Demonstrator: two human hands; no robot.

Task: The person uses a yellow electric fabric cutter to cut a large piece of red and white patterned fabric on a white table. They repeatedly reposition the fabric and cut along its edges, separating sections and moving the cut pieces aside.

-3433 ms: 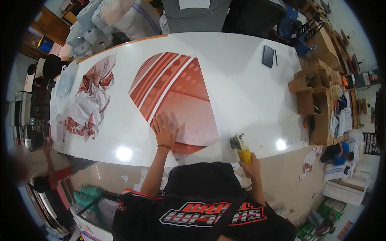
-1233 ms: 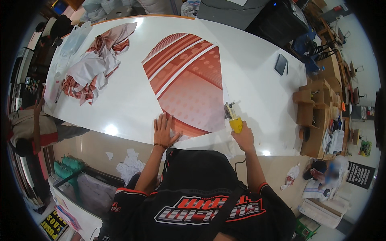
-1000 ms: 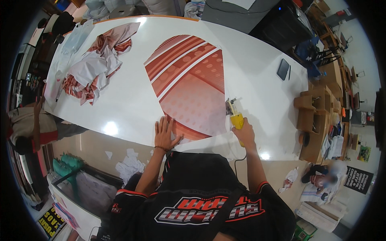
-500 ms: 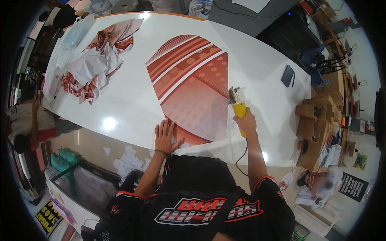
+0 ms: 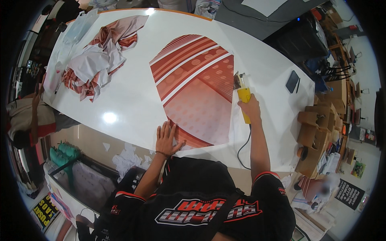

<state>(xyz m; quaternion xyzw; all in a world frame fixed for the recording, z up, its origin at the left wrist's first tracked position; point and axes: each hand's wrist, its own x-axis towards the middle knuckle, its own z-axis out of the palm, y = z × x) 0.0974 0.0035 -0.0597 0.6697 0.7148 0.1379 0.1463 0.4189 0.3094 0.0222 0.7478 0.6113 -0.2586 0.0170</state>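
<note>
A red-and-white patterned fabric panel (image 5: 197, 92) lies flat on the white table. My right hand (image 5: 250, 107) is wrapped round the yellow body of a corded electric fabric cutter (image 5: 243, 94). The cutter's metal head meets the panel's right edge, about a third of the way down from its top. My left hand (image 5: 165, 138) lies flat with fingers spread, pressing on the panel's near left corner. A dark cord runs from the cutter's near end toward the table's front edge.
A crumpled heap of red and white fabric (image 5: 96, 60) lies at the table's left, beside a clear plastic bag (image 5: 80, 28). A dark phone (image 5: 292, 81) and a pen (image 5: 298, 85) rest at the right. Cardboard boxes (image 5: 317, 136) stand past the right edge. Another person (image 5: 32, 120) is at far left.
My right hand and the cutter have moved away from me, up along the panel's right edge. The left hand stays on the near corner. The whole view has shifted slightly.
</note>
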